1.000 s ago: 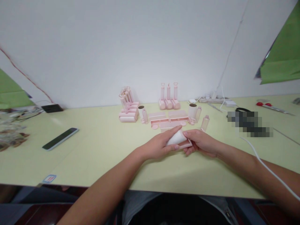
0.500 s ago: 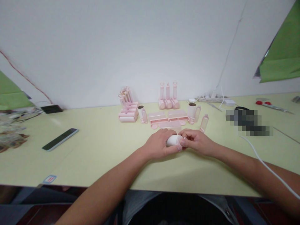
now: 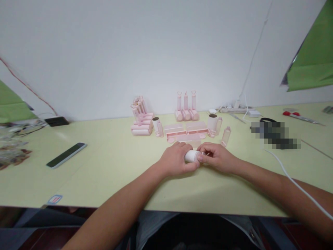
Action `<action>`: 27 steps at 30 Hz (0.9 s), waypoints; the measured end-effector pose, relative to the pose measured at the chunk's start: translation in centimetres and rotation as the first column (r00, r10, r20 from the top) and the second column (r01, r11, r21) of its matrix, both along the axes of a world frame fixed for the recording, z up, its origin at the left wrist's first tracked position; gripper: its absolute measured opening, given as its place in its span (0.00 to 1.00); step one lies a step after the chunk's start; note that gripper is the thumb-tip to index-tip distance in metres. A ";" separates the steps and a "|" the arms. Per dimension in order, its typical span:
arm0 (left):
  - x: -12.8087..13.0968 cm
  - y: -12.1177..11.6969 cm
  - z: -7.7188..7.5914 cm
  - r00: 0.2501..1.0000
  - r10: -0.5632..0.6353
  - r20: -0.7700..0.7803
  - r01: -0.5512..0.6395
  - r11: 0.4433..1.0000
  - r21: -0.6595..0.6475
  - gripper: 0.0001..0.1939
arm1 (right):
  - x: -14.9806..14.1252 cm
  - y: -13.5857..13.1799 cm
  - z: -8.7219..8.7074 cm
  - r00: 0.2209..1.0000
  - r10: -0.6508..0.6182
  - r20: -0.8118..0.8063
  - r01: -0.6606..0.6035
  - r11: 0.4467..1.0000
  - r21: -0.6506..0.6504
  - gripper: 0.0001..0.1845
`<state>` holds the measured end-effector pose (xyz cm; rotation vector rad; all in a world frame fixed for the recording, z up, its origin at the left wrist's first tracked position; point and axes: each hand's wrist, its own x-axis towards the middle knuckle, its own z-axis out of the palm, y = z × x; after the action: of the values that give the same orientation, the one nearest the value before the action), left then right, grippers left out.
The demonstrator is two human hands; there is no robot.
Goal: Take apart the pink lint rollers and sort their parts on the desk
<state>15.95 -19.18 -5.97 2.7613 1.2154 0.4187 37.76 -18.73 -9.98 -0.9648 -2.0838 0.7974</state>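
My left hand [image 3: 179, 158] is wrapped round a white lint roller roll [image 3: 191, 156], which lies sideways just above the table. At the roll's right end shows a pale pink end cap [image 3: 199, 157]. My right hand [image 3: 217, 157] pinches at this cap with thumb and fingers; a small pale part shows between the fingers, partly hidden. Just beyond my hands lie open pink cases [image 3: 197, 132] with clear lids. A pale pink handle tube [image 3: 226, 136] stands tilted behind my right hand. Another white roll [image 3: 212, 122] stands upright by a second tube [image 3: 219, 125].
Several pink lint rollers stand at the back left [image 3: 142, 129] and by the wall [image 3: 186, 114]. A smaller roll [image 3: 156, 124] is between them. A phone [image 3: 67, 155] lies left. Right are a power strip [image 3: 234, 109], a white cable [image 3: 286, 172] and a red-handled tool [image 3: 292, 114].
My right fingers have shifted slightly at the roll's end, and a small pale part now shows between them. The left hand keeps its hold on the roll.
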 end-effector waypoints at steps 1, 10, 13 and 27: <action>0.0 0.0 0.0 1.000 0.001 0.001 -0.001 1.000 0.003 0.21 | 0.0 0.0 0.0 1.000 -0.003 0.006 0.003 1.000 0.005 0.18; 0.1 0.0 0.0 1.000 -0.003 -0.004 0.003 1.000 0.016 0.19 | 0.4 0.0 0.8 0.996 -0.076 0.052 0.074 0.997 0.037 0.14; 0.0 0.1 0.0 1.000 0.001 -0.008 0.000 1.000 0.019 0.19 | 1.5 0.4 1.6 0.937 -0.330 0.120 0.305 0.934 0.186 0.15; -0.4 0.4 -0.3 0.999 0.005 0.046 -0.004 1.000 -0.022 0.22 | 13.5 8.8 0.5 0.482 -0.865 0.140 0.835 0.502 0.226 0.34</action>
<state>15.54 -18.79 -6.30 2.7156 1.2092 0.4636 51.28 -9.92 -9.48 -1.8678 -1.4466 -0.0085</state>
